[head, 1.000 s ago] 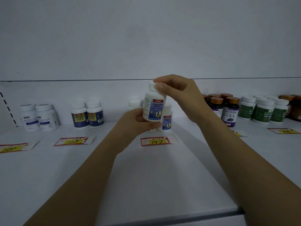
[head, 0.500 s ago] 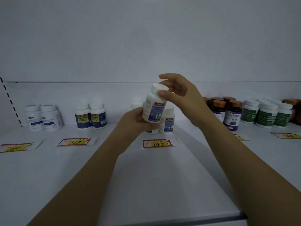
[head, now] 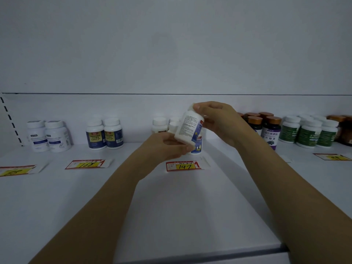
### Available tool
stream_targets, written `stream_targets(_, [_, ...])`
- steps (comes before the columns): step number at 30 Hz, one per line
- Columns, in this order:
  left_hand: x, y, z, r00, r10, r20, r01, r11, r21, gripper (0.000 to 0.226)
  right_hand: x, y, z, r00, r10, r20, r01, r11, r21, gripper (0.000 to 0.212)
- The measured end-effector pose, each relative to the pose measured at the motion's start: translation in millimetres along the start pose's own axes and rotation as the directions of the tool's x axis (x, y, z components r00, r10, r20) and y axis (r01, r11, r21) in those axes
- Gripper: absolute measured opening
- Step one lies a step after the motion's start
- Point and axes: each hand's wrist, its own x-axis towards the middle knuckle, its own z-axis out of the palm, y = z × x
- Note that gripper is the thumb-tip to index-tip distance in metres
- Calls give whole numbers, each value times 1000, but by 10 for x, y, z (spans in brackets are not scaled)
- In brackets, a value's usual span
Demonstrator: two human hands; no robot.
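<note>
The bottle (head: 187, 128) is off the shelf (head: 171, 206) and in the air, just above and behind the price tag (head: 183, 165) marked 147. It is white and leans with its cap up and towards the right. The side with small print faces the camera, and the blue front label is turned away to the right.

The left hand (head: 167, 145) has its fingers and thumb curled round the bottle's base. The right hand (head: 219, 121) pinches the cap end between thumb and fingertips, with the other fingers loosely bent behind it.

Picking it up looks done, and the step in hand seems to be checking the bottle by reading its back label. The cap appears to be on. What probably remains is finishing the check and standing the bottle back among the white-capped bottles (head: 159, 125) behind the price tag. Far to the left of that tag stand dark blue bottles (head: 104, 133), and far to its right brown-capped bottles (head: 270, 128).
</note>
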Motion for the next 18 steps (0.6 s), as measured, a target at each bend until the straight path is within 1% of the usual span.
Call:
stream_targets(1, [-5, -8, 6, 999, -12, 33, 13, 999, -46, 56, 2, -3, -10, 1000, 10, 18, -11, 1000, 18, 18])
stream_targets(2, [-7, -18, 11, 998, -11, 60, 16, 996, -84, 50, 5, -3, -19, 999, 19, 39, -21, 999, 33, 15])
stream_targets(3, [-8, -24, 14, 997, -6, 78, 14, 994, -111, 39, 0, -9, -25, 998, 25, 63, -28, 998, 50, 15])
stream_targets(4, [-12, -26, 16, 996, 1, 84, 10, 992, -128, 29, -3, -11, -27, 996, 24, 86, -30, 997, 67, 16])
stream_targets(5, [-14, -25, 17, 997, 4, 72, 6, 991, -137, 25, -7, -15, -25, 994, 19, 106, -28, 996, 84, 20])
stream_targets(7, [1, -41, 16, 1000, 13, 20, -11, 993, -116, 31, -13, -17, -2, 991, 7, 132, -21, 994, 108, 25])
stream_targets(9, [16, -41, 17, 999, 20, -37, -23, 995, -98, 37, -17, -15, 32, 990, -4, 144, -9, 996, 91, 27])
stream_targets(14, [24, -35, 17, 994, 44, -98, -53, 994, -93, 31, -41, -34, 72, 993, 10, 121, -6, 999, -32, 30])
stream_targets(16, [24, -30, 17, 995, 50, -91, -59, 994, -91, 30, -35, -41, 50, 994, 15, 107, -15, 1000, -3, 29])
stream_targets(18, [15, -15, 25, 997, 40, -64, -46, 994, -103, 31, -34, -49, 31, 993, 5, 118, -13, 997, 71, 26])
